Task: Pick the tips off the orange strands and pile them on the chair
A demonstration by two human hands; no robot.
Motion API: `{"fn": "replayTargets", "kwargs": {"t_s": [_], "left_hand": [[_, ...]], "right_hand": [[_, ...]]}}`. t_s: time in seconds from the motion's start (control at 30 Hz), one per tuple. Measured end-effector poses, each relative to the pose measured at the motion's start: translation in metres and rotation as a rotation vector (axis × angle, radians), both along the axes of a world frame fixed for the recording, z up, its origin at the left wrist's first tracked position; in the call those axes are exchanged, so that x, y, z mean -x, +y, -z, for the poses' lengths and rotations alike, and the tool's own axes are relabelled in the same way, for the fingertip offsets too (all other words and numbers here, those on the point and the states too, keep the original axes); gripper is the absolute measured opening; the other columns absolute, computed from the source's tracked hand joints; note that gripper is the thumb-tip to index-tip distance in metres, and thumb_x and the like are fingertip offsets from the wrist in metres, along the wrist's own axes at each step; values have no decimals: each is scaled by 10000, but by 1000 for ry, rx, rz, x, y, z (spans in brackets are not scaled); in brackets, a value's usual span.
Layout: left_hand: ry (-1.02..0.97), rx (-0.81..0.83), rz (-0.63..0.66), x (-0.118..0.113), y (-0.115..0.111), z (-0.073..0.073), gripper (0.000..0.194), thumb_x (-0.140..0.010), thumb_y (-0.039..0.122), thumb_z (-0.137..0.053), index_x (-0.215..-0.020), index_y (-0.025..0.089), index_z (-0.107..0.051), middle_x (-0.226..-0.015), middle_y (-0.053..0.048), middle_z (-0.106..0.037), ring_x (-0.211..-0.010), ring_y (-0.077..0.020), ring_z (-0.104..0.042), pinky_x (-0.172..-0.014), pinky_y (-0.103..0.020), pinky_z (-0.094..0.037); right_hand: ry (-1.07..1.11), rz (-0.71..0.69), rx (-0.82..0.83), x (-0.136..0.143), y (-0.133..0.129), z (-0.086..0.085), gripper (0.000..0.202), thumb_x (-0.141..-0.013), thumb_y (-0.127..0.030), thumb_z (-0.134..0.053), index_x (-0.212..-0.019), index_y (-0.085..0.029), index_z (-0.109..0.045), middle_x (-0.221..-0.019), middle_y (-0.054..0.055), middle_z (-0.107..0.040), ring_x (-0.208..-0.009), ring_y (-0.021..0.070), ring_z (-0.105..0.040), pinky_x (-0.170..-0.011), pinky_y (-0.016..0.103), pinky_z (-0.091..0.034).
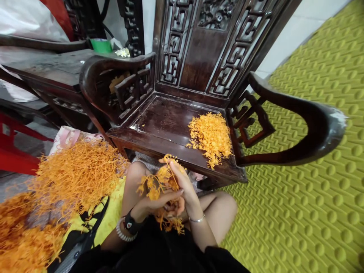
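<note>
Above my lap, both my hands are close together around a bunch of orange plastic sprigs (pixel 154 192), thin curly stems with small flower-like ends. My left hand (pixel 159 201), below a black wristband and a coiled hair tie, has its fingers curled on the bunch. My right hand (pixel 183 182), with a silver bangle at the wrist, is also closed on the sprigs; its fingers partly hide them. More orange ends hang below my hands. Just ahead, a heap of short orange pieces (pixel 212 136) lies on the right of the dark wooden chair's seat (pixel 162 123).
At left, a big tangle of long orange strands (pixel 82 174) lies by a yellow cloth (pixel 115 203) and a black bag (pixel 76 246). Another orange pile (pixel 25 242) is nearer. A red stool (pixel 17 146) and side table (pixel 57 64) stand left; a yellow-green textured surface (pixel 309 201) fills the right.
</note>
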State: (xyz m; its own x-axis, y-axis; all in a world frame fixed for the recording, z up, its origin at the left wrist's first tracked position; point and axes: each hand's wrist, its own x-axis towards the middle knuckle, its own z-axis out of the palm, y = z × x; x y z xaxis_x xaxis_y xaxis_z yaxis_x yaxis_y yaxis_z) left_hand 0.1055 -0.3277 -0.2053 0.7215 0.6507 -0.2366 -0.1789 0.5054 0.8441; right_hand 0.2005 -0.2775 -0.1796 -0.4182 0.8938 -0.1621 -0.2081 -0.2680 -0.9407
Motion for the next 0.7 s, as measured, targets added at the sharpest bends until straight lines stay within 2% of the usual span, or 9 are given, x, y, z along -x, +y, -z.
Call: {"fn": "replayTargets", "kwargs": {"t_s": [0.03, 0.1, 0.2, 0.3, 0.37, 0.43, 0.57, 0.7], "left_hand": [[-1, 20, 21, -1, -2, 4, 648, -875, 672, -350, -618, 132, -599, -466, -7, -447, -407, -80, -316, -449, -260, -179], [11, 29, -45, -3, -7, 12, 641, -856, 696, -360, -668, 131, -597, -488, 2, -447, -442, -83, -333, -473, -246, -213], [39, 26, -264, -6, -12, 18, 571, -820, 695, -452, -704, 145, -552, -481, 54, -358, -463, -77, -297, -499, -228, -243], [77, 10, -343, -7, -16, 18, 543, -842, 672, -442, -691, 154, -508, -477, 83, -261, -451, -69, -201, -480, -230, -179], [76, -24, -285, -4, -18, 13, 539, -850, 668, -432, -664, 163, -464, -492, 81, -252, -458, -68, -193, -476, -239, -151], [52, -60, -174, 1, -21, 5, 534, -856, 667, -424, -644, 178, -408, -498, 81, -251, -456, -66, -199, -470, -248, -142], [19, -93, 67, 13, -26, -14, 529, -876, 665, -388, -635, 199, -327, -492, 84, -246, -441, -60, -186, -455, -262, -146], [-48, -99, 188, 11, -27, -31, 522, -895, 649, -364, -632, 200, -317, -489, 78, -273, -437, -61, -212, -455, -261, -165]], "right_hand": [[-26, 50, 22, 1, 2, 5, 459, -811, -627, -557, -909, -195, -672, -647, -1, -610, -443, 92, -474, -407, 220, -381], [-39, 209, 34, 1, 7, 14, 510, -775, -676, -560, -799, -174, -649, -523, -31, -519, -359, 70, -370, -347, 217, -270], [-20, 457, 0, -3, 17, 20, 548, -739, -713, -565, -658, -171, -571, -441, -54, -429, -356, 69, -356, -363, 217, -265], [-12, 657, -59, -10, 21, 15, 556, -752, -695, -563, -552, -186, -465, -388, -74, -354, -333, 56, -291, -358, 214, -225], [34, 775, -133, -13, 17, 5, 567, -772, -653, -580, -506, -192, -382, -386, -78, -333, -332, 47, -271, -356, 205, -218], [135, 825, -206, -16, 6, -9, 592, -814, -618, -559, -484, -196, -308, -380, -83, -300, -322, 43, -243, -347, 194, -231], [317, 792, -448, -25, -19, -41, 599, -877, -546, -519, -469, -185, -269, -351, -82, -255, -275, 47, -213, -300, 172, -227], [371, 752, -667, -43, -32, -60, 604, -910, -563, -431, -459, -180, -305, -332, -63, -297, -247, 68, -274, -278, 179, -261]]}}
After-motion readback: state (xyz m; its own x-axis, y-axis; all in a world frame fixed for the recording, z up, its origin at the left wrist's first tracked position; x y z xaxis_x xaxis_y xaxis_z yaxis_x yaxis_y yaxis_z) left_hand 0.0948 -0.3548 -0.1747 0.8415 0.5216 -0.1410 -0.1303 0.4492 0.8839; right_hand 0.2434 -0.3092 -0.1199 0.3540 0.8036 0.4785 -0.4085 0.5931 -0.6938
